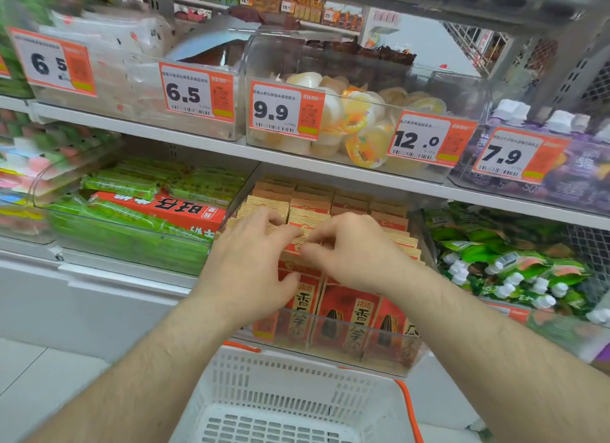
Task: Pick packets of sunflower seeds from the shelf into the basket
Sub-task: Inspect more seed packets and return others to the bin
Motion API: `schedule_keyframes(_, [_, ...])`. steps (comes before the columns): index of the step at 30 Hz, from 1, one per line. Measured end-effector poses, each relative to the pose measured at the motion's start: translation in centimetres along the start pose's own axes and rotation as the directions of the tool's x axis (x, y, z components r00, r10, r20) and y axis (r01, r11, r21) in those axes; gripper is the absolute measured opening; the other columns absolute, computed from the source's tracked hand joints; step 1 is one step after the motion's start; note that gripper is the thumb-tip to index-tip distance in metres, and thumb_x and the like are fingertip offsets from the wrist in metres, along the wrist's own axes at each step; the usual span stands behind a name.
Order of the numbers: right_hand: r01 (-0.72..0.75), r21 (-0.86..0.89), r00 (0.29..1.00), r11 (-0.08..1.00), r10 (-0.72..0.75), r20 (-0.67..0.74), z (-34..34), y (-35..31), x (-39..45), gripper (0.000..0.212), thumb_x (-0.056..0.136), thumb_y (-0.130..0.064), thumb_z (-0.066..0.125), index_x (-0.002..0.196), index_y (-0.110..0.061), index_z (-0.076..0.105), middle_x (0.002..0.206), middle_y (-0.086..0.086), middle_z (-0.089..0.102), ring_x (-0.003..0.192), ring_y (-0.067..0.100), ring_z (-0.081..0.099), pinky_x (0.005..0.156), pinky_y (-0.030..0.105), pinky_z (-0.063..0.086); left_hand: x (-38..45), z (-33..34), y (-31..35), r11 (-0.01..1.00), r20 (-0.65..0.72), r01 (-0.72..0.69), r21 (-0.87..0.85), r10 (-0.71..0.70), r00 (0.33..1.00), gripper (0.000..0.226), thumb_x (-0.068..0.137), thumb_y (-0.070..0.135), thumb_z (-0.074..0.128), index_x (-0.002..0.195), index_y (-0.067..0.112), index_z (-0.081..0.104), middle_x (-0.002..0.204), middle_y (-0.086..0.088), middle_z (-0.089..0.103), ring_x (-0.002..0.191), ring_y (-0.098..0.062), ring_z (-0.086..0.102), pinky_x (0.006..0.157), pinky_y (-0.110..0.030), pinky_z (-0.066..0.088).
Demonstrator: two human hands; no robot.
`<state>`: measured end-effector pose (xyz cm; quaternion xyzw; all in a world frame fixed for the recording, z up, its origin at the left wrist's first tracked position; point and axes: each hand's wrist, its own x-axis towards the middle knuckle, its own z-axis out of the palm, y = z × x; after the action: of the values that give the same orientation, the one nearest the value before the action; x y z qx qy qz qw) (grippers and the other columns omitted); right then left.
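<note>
Seed packets [346,314], upright in shelf bin for easy pulling: left hand [251,264] and right hand [350,251] pinch-grip tops; basket [297,376] waits at 6 o'clock.

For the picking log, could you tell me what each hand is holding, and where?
Both the left hand and right hand pinch the top edges of upright sunflower seed packets in the bin; nothing is lifted out yet.

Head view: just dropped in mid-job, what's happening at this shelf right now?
A person is reaching with both hands into the clear bin of red sunflower seed packets on the lower shelf. The left hand and right hand are curled over the packet tops in the front rows, fingers picking at them; no packet is lifted clear yet. The white basket sits directly below the bin, and the part in view holds no packets.
</note>
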<state>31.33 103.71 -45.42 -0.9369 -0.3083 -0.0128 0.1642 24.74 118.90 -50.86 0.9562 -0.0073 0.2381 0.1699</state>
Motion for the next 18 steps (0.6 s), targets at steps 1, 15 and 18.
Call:
schedule_keyframes(1, [-0.024, 0.069, 0.998, 0.997, 0.028, -0.053, -0.4, 0.7, -0.1, 0.025, 0.094, -0.046, 0.058, 0.094, -0.028, 0.076, 0.088, -0.011, 0.067, 0.088, 0.012, 0.057, 0.081, 0.030, 0.042, 0.4, -0.4, 0.4, 1.000, 0.007, -0.008, 0.021, 0.008, 1.000, 0.059, 0.071, 0.049, 0.064, 0.127, 0.030, 0.061, 0.122, 0.005, 0.049, 0.114, -0.021, 0.050, 0.094, -0.045, 0.045])
schedule_keyframes(15, [-0.246, -0.189, 0.947, 0.951, 0.278, 0.164, -1.1, 11.1, 9.0, 0.031, 0.096, -0.020, 0.052, 0.126, -0.016, 0.057, 0.128, 0.010, 0.061, 0.111, 0.027, 0.057, 0.094, 0.035, 0.048, 13.6, 3.8, 4.2, 0.978, 0.508, -0.031, 0.209, -0.081, 0.858, 0.055, 0.097, 0.059, 0.040, 0.145, 0.032, 0.043, 0.151, -0.001, 0.041, 0.140, -0.028, 0.032, 0.111, -0.049, 0.028])
schedule_keyframes(18, [-0.217, -0.201, 0.946, 0.955, 0.257, 0.198, -0.7, 11.4, 10.4, 0.036, 0.096, -0.016, 0.050, 0.132, -0.012, 0.053, 0.126, 0.012, 0.060, 0.108, 0.027, 0.057, 0.087, 0.032, 0.047, 14.9, 5.2, 3.9, 0.960, 0.562, -0.056, 0.275, -0.113, 0.820, 0.060, 0.097, 0.055, 0.041, 0.149, 0.027, 0.036, 0.154, -0.005, 0.037, 0.142, -0.030, 0.031, 0.111, -0.050, 0.027])
